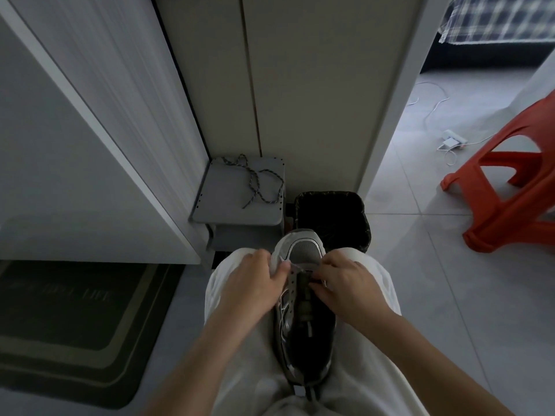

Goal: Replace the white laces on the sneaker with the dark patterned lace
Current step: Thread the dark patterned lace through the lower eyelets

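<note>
A grey and white sneaker [303, 319] lies between my knees on my lap, toe pointing away from me. My left hand [255, 279] pinches a white lace [289, 264] at the left eyelets near the toe. On the other side, my right hand [345, 280] has its fingers curled at the right eyelets, pinching the lace there. More white lace hangs down the shoe's left side. The dark patterned lace [258, 183] lies loose and tangled on a small grey stool [228, 205] ahead of me, beyond both hands.
A black-lined waste bin [330, 217] stands just past the sneaker's toe. An orange plastic stool [510, 187] is at the right, and white cables with a power strip [452, 139] lie on the tiled floor. A dark doormat [69, 325] lies at the left beside a white cabinet [75, 175].
</note>
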### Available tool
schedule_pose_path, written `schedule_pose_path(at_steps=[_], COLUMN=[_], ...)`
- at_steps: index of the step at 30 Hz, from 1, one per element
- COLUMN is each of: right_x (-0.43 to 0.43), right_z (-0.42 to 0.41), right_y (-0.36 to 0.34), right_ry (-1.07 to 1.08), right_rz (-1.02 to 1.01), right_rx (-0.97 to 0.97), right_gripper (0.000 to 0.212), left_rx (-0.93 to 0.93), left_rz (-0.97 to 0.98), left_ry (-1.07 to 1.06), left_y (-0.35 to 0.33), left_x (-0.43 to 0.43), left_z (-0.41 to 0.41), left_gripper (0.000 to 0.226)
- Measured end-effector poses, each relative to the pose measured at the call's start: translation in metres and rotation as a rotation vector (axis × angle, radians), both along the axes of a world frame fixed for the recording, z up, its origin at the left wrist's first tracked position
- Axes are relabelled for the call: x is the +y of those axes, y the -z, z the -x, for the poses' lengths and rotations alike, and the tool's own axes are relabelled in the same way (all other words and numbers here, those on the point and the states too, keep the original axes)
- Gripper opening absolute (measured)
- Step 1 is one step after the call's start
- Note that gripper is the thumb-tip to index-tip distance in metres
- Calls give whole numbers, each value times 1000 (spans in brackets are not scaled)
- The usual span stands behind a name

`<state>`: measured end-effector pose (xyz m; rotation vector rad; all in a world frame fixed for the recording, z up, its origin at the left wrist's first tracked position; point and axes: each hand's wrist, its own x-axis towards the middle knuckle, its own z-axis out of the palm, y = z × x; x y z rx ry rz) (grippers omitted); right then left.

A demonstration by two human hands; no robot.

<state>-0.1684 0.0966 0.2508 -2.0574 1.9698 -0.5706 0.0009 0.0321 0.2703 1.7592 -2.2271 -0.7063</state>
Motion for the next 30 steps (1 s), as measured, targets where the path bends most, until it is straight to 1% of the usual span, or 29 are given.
schedule_pose_path(at_steps=[1, 2, 3, 5, 6, 7, 10, 11, 13, 14, 16, 17, 18, 19, 20, 22, 26, 29, 30], right_x=[1, 2, 2, -1, -2, -2, 0, 1, 4, 5, 5, 4, 2, -1, -4, -8, -15, -25, -28], right_z=[0, -1, -2, -5, -6, -8, -8, -6, -5, -5, -5, -4, -1, 3, 8, 13, 10, 19, 23], right_y=[1, 3, 3, 3, 3, 3, 6, 7, 8, 8, 8, 8, 8, 9, 10, 15, 23, 25, 25], right_ry=[51, 89, 105, 93, 82, 69, 43, 40, 31, 27, 41, 71, 117, 170, 212, 213, 134, -10, -26], right_rz=[-48, -108, -149, -166, -157, -151, -161, -156, -141, -137, -117, -112, -125, -161, -212, -269, -253, -263, -264], right_rx=[-29, -50, -61, -80, -107, -131, -139, -144, -159, -173, -224, -266, -316, -364, -387, -319, -68, 82, 83], right_gripper=[16, 17, 16, 11, 10, 10, 12, 13, 12, 11, 12, 13, 14, 16, 19, 23, 19, 25, 25], left_rx=[-100, -132, -113, -55, -33, -20, 38, 86, 171, 163, 125, 189, 290, 379, 440, 524, 737, 783, 808], left_rz=[-29, -99, -200, -398, -446, -460, -471, -488, -504, -437, -201, -107, -49, -16, -5, -22, -104, -138, -145], left_ry=[-10, 15, 50, 70, 68, 80, 153, 156, 146, 129, 3, -71, -121, -146, -156, -171, -287, -343, -378], left_y=[8, 16, 23, 29, 30, 31, 37, 40, 41, 39, 32, 29, 26, 23, 23, 24, 26, 26, 26], left_x=[-8, -14, -18, -21, -22, -23, -23, -22, -26, -32, -49, -58, -66, -71, -74, -78, -89, -99, -102], left_z=[5, 10, 15, 23, 23, 22, 16, 12, 6, 2, -5, -7, -9, -9, -8, -4, 7, 10, 10], left_gripper=[42, 51, 59, 83, 91, 93, 80, 70, 37, 29, 24, 19, 12, 8, 11, 13, 16, 11, 11])
